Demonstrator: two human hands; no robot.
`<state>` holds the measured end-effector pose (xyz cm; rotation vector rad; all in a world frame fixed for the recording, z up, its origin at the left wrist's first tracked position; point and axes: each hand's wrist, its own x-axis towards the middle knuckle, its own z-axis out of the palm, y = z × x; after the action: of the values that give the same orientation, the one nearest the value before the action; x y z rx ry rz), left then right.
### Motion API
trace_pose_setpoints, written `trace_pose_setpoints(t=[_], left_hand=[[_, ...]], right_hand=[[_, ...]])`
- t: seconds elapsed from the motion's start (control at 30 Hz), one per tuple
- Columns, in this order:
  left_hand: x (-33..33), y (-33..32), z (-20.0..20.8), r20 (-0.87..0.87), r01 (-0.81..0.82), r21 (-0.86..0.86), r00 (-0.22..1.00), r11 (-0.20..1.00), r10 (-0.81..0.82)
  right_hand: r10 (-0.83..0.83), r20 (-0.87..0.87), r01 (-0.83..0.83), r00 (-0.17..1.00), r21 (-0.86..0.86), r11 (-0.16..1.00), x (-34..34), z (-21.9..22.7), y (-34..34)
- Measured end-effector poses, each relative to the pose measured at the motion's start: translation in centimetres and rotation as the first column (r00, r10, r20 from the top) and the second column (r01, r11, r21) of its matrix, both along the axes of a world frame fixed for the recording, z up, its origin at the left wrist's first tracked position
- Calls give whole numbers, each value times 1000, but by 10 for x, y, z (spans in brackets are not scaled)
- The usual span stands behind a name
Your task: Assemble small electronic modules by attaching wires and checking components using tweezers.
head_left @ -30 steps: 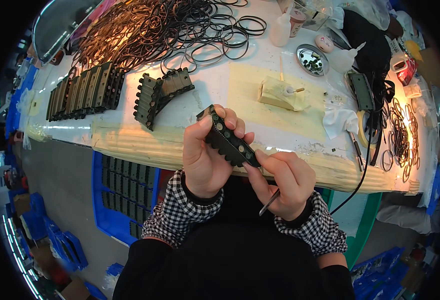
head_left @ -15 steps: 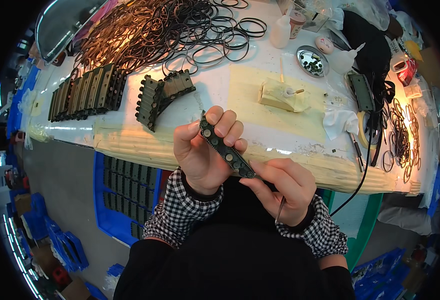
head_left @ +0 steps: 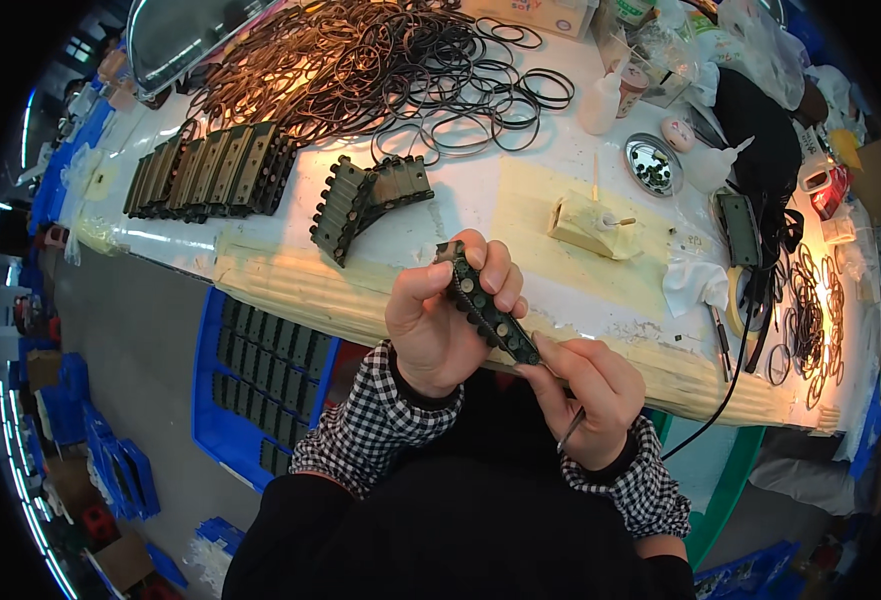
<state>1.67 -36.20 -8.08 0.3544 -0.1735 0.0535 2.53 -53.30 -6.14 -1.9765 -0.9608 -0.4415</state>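
My left hand (head_left: 440,315) grips a long dark green piece (head_left: 483,305) over the table's near edge. Round wheels run along its side, and a dark ribbed band borders it. My right hand (head_left: 590,395) has its thumb and forefinger pinched at the piece's lower right end. Tucked in that same hand is a slim grey rod-like tool (head_left: 571,428); its far end is hidden. Beyond my left hand, two similar green pieces (head_left: 365,200) lie touching at an angle. Farther left stands a row of several more green pieces (head_left: 210,172), packed side by side.
A tangled heap of thin dark rubber bands (head_left: 330,70) fills the table's back left. Right of centre sits a yellowish wrapped block (head_left: 580,228). Behind it are a metal dish (head_left: 652,165) with small green parts and a white squeeze bottle (head_left: 600,105). A blue crate (head_left: 203,400) stands below.
My view has shifted, so the table things appear farther right. The green piece has turned slightly in my left hand, showing more of its ribbed edge. Both hands keep their hold.
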Motion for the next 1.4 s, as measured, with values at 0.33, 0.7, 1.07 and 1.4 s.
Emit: trace_pose_setpoints(t=[0.33,0.7,1.07,1.4], left_hand=[[-3,1,9,6,-188,454,978,871,207],[-10,-7,13,284,-392,818,912,422,298],[-7,-7,5,379,-466,811,879,354,289],[5,-7,9,-134,104,223,988,969,-75]], right_hand=[[28,-92,-33,995,-51,998,7,2,0],[105,-468,-19,878,184,983,22,34,1],[146,-566,-9,811,237,971,23,30,4],[-235,-178,265,956,164,950,58,36,-14]])
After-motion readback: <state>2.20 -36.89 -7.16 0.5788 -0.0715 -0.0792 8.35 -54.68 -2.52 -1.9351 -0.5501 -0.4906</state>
